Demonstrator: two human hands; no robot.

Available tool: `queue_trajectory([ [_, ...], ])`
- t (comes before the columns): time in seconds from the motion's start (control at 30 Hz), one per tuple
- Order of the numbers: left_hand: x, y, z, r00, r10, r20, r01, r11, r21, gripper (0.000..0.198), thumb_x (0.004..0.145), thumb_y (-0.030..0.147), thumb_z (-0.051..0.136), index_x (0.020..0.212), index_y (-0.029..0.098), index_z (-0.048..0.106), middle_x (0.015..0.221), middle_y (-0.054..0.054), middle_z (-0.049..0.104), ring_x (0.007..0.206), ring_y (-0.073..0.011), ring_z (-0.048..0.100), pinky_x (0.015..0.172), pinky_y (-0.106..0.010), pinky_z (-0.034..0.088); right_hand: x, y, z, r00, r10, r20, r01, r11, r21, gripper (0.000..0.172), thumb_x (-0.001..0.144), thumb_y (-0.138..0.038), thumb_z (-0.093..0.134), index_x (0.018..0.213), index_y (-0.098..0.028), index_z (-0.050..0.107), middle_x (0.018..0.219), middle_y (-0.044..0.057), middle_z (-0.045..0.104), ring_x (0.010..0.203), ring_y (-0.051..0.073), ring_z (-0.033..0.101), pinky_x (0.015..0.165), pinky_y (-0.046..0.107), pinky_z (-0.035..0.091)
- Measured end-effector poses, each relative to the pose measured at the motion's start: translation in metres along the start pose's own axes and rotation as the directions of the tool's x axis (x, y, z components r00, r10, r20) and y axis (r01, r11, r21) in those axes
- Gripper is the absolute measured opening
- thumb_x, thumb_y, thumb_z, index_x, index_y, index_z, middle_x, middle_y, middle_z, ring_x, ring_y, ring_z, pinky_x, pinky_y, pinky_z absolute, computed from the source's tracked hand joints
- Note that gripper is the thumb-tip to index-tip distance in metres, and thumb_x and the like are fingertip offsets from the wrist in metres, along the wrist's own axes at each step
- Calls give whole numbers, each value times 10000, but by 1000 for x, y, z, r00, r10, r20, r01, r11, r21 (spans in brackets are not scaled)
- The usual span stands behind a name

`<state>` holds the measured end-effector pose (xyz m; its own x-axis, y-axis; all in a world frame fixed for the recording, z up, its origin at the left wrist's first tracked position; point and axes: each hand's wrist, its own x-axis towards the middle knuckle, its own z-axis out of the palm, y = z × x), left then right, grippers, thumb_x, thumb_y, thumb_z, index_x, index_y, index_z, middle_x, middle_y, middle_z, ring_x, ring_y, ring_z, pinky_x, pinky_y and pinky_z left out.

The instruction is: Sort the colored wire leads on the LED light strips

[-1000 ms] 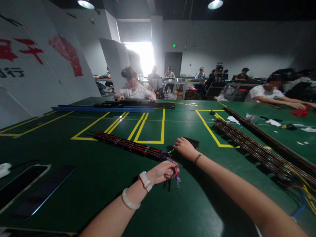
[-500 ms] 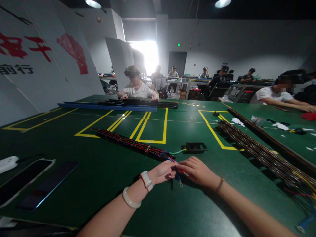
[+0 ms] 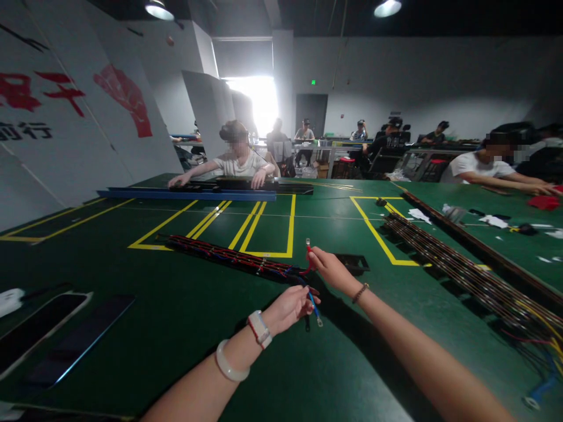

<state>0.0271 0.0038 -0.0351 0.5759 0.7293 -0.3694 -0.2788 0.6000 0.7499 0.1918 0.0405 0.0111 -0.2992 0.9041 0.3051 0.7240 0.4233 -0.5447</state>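
Note:
My left hand (image 3: 291, 306) is closed round a blue wire (image 3: 314, 303) whose ring terminal (image 3: 319, 322) points toward me. My right hand (image 3: 331, 265) pinches a red wire (image 3: 309, 251) just below its ring terminal (image 3: 308, 241), which points up and away. Both wires come out of the near right end of a long, dark wire bundle (image 3: 237, 255) with red and blue strands, lying slantwise on the green table. Behind my right hand sits a black rectangular frame (image 3: 359, 262), partly covered by the hand.
Two phones (image 3: 41, 325) (image 3: 83, 340) lie at the left. A thick bundle of brown rods and cables (image 3: 440, 258) and a long brown rail (image 3: 461, 246) lie at the right. A blue rail (image 3: 189, 194) is at the far side, before a seated person (image 3: 240, 155).
My right hand has moved up and away, taking the red wire apart from the blue one. My left hand stays with the blue wire. The person opposite has reached out sideways along the rail.

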Motion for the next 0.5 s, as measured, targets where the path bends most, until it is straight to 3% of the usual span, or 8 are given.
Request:
queue_trajectory([
  [0.17,3,-3,-2,1000,16,-10,-15,999,40,142,906,195,496,869,104,598,700,-44,618,518,-72,536,509,-186,390,31,-32,-4,989,36,144,5,962,-273,314,989,-332,338,940,-195,616,800,50,678,695,152,612,609,226,378],
  [0.33,5,-5,-2,999,9,-48,-10,1000,-9,120,865,229,575,827,120,607,670,-25,606,540,-80,537,498,-183,357,42,-65,20,963,-60,264,206,795,-570,200,934,-178,434,985,-161,627,884,114,689,801,188,652,686,262,425],
  [0.4,5,-4,-2,998,3,-56,-5,1000,-29,110,876,212,554,832,124,604,675,-21,605,551,-80,540,508,-183,364,42,-68,23,953,-100,285,255,771,-583,186,924,-160,451,977,-151,629,876,115,686,801,189,650,700,271,429],
  [0.5,4,-2,-1,1000,-15,-25,16,1000,12,171,911,216,489,840,111,604,690,-33,605,529,-69,524,502,-181,363,37,-58,7,959,-132,251,238,855,-461,285,974,-280,400,898,-161,647,806,85,677,718,169,630,640,255,412],
])
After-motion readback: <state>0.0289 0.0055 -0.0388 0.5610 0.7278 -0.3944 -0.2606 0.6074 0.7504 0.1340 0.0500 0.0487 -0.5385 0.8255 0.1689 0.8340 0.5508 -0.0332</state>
